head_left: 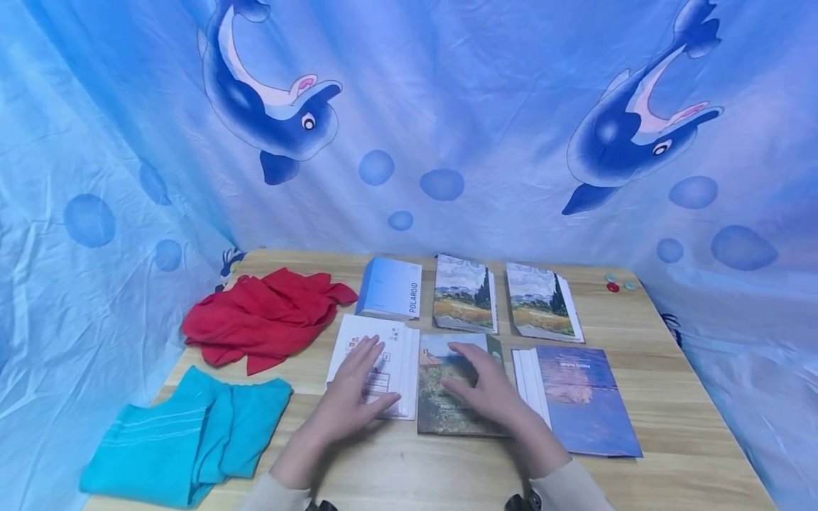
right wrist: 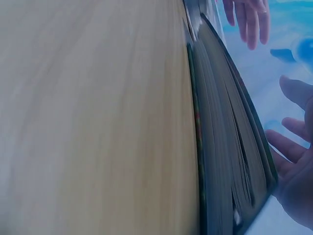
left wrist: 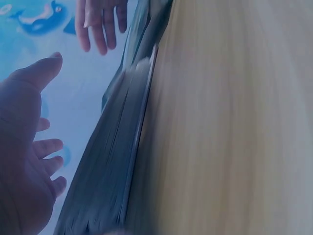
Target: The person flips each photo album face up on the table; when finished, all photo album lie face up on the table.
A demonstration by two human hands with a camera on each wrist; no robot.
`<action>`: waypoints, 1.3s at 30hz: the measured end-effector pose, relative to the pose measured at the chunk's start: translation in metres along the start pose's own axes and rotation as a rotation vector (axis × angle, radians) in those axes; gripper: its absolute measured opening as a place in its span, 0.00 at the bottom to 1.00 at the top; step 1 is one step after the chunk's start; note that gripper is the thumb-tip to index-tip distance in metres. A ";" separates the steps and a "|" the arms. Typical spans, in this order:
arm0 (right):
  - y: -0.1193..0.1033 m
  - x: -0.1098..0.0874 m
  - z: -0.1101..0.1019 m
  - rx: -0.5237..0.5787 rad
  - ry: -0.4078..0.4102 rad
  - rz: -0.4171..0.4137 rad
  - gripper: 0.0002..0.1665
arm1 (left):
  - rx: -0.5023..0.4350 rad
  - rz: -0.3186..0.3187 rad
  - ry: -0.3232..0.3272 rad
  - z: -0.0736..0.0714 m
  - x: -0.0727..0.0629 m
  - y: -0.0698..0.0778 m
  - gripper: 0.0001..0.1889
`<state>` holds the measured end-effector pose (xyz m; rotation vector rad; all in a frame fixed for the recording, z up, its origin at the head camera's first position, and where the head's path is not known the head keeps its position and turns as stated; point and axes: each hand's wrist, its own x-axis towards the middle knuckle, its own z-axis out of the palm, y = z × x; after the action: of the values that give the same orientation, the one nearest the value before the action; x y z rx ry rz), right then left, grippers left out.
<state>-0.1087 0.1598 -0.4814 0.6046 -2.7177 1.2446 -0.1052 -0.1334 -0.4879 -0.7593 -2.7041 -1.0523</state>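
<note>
The left hand (head_left: 348, 397), thumb wide from fingers, is over a white rectangular book (head_left: 396, 357); the right hand (head_left: 492, 389), similarly wide, over the green landscape-covered photo album (head_left: 441, 408) rightward.

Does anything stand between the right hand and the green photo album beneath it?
Nothing visible does. The right hand is over the green photo album, and neither the head view nor the right wrist view shows another thing between them. Whether they touch, I cannot tell.
</note>
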 end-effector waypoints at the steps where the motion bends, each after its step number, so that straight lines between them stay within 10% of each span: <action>1: 0.001 -0.002 -0.003 -0.009 0.006 0.008 0.38 | 0.000 0.017 -0.010 0.003 0.002 0.002 0.48; 16: 0.028 -0.038 -0.029 -0.071 0.114 0.051 0.39 | -0.051 0.148 -0.156 0.044 0.020 0.039 0.46; 39: 0.044 -0.081 -0.039 -0.013 -0.005 0.096 0.66 | -0.046 0.251 -0.255 0.092 0.022 0.075 0.45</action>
<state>-0.0546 0.2407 -0.5065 0.4814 -2.7868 1.2465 -0.0819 -0.0161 -0.5055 -1.2827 -2.6941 -1.0216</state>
